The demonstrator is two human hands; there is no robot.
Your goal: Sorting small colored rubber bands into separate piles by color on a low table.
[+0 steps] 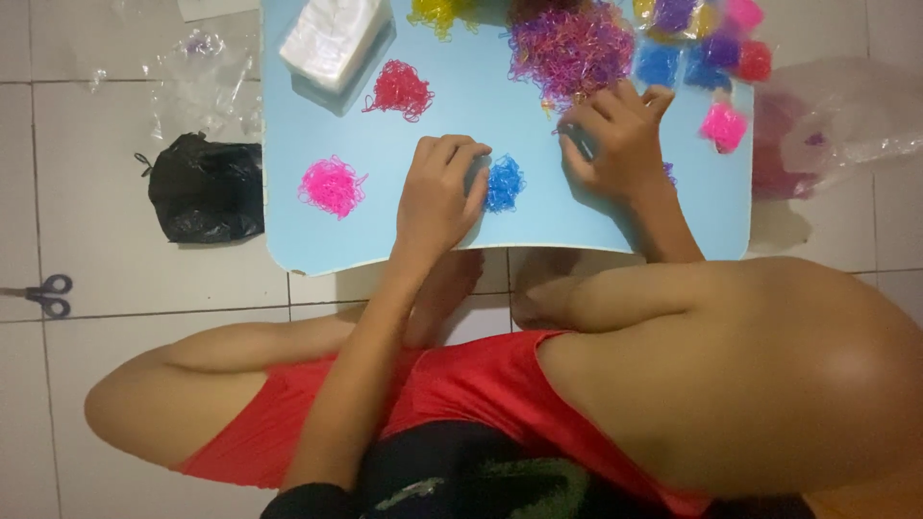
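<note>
Knees and red shorts (pixel 461 384) fill the near edge of the view, the person sitting cross-legged on the tiled floor (pixel 125 288) and leaning over a low light-blue table (pixel 385 240). Left hand (pixel 437 197) now, fingers curled down onto the table, tips touching the small blue pile of rubber bands (pixel 504 183), as if pinning or gathering it. Right hand (pixel 615 139) sits just right of that, fingers bent and pressed together at the near edge of the big mixed purple heap (pixel 569 46), apparently pinching out a few bands; whether anything is actually caught between them, I cannot tell. Sorted colours are spread well apart so they stay separate: a pink pile (pixel 332 185) on the near left, a red pile (pixel 399 89) further back, yellow (pixel 437 12) at the far edge. Small filled bags (pixel 707 48) in blue, purple, red and pink cluster at the far right. A stack of clear empty bags (pixel 332 38) waits far left. Off the table, a black plastic bag (pixel 207 187) and scissors (pixel 43 293) lie on the floor at left.
</note>
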